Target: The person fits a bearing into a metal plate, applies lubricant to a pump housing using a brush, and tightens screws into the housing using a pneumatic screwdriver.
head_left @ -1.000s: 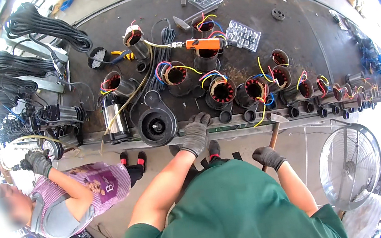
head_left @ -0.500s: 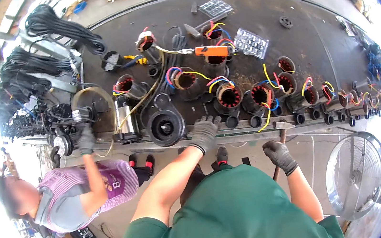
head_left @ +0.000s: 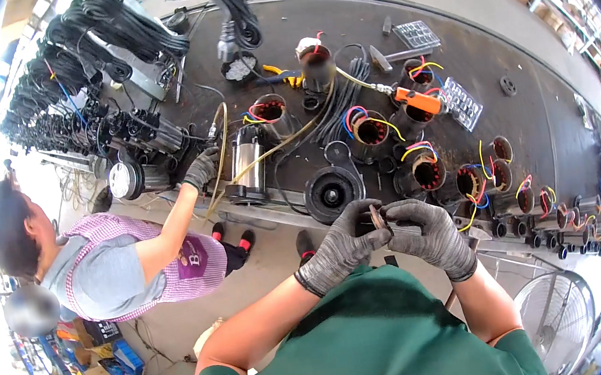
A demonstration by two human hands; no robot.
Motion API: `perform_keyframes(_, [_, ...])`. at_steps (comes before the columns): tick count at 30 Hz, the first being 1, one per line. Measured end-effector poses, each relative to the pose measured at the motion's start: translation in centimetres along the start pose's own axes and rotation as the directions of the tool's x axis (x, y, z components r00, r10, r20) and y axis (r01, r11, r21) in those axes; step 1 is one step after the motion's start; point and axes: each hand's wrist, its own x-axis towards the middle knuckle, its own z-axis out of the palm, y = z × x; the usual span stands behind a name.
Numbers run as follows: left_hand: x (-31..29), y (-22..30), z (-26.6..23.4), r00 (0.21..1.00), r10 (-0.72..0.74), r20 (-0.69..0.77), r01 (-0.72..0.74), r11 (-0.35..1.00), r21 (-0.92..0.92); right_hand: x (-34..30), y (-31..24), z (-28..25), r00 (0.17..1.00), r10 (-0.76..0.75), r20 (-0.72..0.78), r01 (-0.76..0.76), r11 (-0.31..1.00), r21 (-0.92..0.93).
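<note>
My gloved left hand (head_left: 346, 244) and gloved right hand (head_left: 432, 235) meet in front of my chest, at the table's near edge. Between their curled fingertips is a small thin brownish piece (head_left: 377, 217), seen nearly edge-on. Its exact kind is too small to make out. Just beyond my left hand lies a black round housing (head_left: 318, 202) with an open middle. Past my right hand stands a metal motor cylinder (head_left: 415, 178) with a copper-and-red winding inside and coloured wires sticking out.
Several more wired cylinders (head_left: 373, 130) stand along the table (head_left: 480, 50). An orange tool (head_left: 418, 100) on a hose, a hammer (head_left: 380, 59) and plastic trays (head_left: 464, 104) lie farther back. To my left a co-worker (head_left: 128, 263) reaches toward a shiny cylinder (head_left: 247, 156). A large fan (head_left: 560, 313) stands at right.
My right hand has let go of the hammer it held and moved left and up. Both hands have come together around the small piece. My view has turned, shifting the table rightward.
</note>
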Motion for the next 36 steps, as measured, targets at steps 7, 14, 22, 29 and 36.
perform_keyframes(7, [-0.8,4.0,-4.2,0.989,0.1,-0.11,-0.088,0.991,0.102,6.5,-2.1,2.2,0.988,0.013,0.153,-0.008,0.999,-0.036])
perform_keyframes(14, [0.9,6.2,-9.0,0.994,0.098,-0.048,-0.078,0.947,0.313,11.0,-3.8,3.8,0.969,0.157,0.189,-0.158,0.987,-0.01])
perform_keyframes(22, [2.2,2.4,-19.0,0.858,0.274,-0.434,-0.042,0.88,0.472,12.5,-2.8,5.1,0.924,-0.283,0.258,0.381,0.746,-0.546])
perform_keyframes(29, [2.4,-0.2,-21.2,0.875,0.149,-0.461,0.171,0.795,0.582,13.3,-2.9,5.5,0.921,-0.219,0.323,0.384,0.648,-0.657])
perform_keyframes(36, [7.5,-4.3,-21.7,0.833,0.034,-0.552,0.342,0.754,0.561,13.1,-2.4,5.0,0.896,-0.138,0.422,0.408,0.632,-0.659])
